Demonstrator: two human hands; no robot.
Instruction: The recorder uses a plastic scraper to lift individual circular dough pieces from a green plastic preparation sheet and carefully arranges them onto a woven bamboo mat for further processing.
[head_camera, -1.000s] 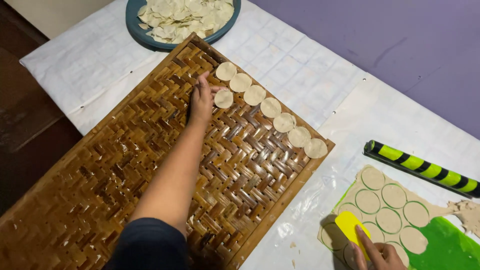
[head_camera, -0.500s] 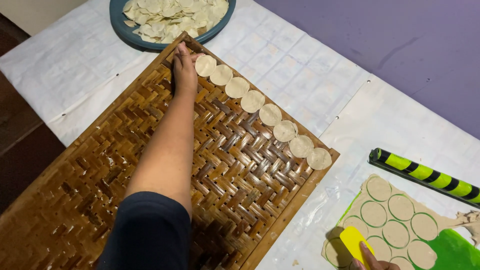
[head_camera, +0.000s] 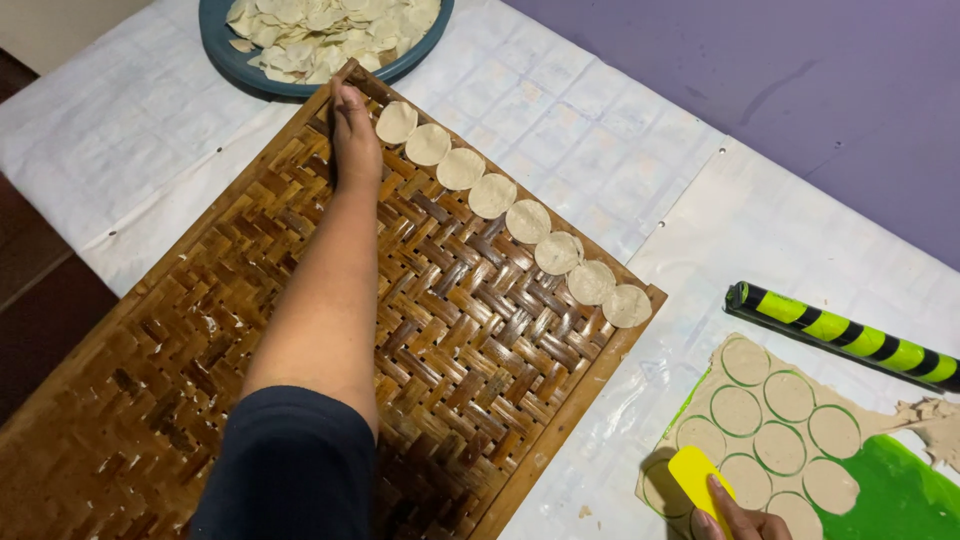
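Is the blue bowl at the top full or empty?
Full: the blue bowl is heaped with pale dough rounds up to its rim.

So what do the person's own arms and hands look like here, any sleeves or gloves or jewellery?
The left hand is bare, with no glove, and no ring or watch shows. Its forearm is bare up to a dark navy sleeve that ends about the elbow. Only part of the right hand shows at the bottom edge: bare fingers, no glove. Its wrist and arm are out of view, so any sleeve there cannot be told.
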